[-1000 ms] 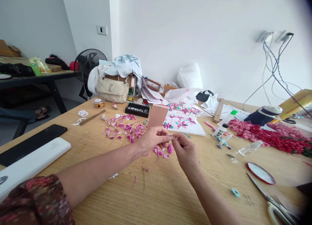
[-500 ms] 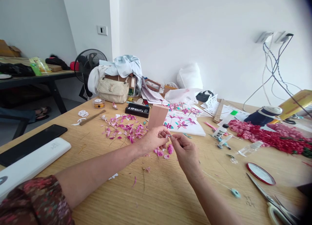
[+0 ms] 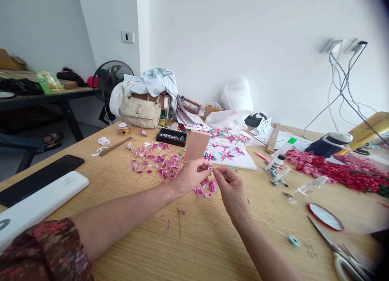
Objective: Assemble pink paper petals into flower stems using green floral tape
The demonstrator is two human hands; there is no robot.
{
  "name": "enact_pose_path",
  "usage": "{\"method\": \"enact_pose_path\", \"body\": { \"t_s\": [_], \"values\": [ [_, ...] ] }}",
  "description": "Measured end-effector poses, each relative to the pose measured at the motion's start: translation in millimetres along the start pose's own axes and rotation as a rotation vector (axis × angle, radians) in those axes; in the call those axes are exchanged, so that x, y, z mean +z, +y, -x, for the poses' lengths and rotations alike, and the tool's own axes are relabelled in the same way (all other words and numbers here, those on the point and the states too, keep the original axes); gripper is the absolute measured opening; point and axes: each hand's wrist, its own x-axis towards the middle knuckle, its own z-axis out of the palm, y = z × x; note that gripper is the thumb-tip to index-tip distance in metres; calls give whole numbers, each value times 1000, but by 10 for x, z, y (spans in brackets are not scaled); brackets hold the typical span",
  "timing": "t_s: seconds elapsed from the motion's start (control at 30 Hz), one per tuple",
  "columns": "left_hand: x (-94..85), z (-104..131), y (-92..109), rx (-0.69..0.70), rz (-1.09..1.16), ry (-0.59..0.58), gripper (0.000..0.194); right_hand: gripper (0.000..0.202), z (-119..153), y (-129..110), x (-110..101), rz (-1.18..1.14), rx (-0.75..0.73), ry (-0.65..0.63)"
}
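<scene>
Above the middle of the wooden table, my left hand [image 3: 192, 176] and my right hand [image 3: 231, 188] meet almost fingertip to fingertip. Each pinches something tiny and thin, pale where it shows between them, too small to name. Just below the fingers lie pink petals [image 3: 212, 185]. A larger scatter of pink petals and thin stems [image 3: 161, 161] spreads to the left of my left hand. Behind that hand stands a pinkish-brown board [image 3: 197, 145]. A pale thread runs from near my right wrist to a small teal spool [image 3: 293, 241].
Scissors [image 3: 331, 242] and a red-rimmed round dish [image 3: 325, 217] lie at the right. Small bottles [image 3: 275, 164] stand near red and pink flower bundles [image 3: 334, 167]. A black phone [image 3: 42, 179] and a long white device [image 3: 45, 208] occupy the left side. White sheets with pink flowers [image 3: 231, 155] lie behind.
My fingers have shifted very slightly at the pinch, and the right fingertips sit a touch farther from the left ones. The things on the table stay where they were.
</scene>
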Motion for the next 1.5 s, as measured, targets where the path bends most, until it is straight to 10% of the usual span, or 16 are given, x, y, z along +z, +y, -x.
{"method": "enact_pose_path", "body": {
  "t_s": [1.5],
  "values": [
    [45,54,1,-5,149,94,12,24,8,-27,13,-91,47,42]
  ]
}}
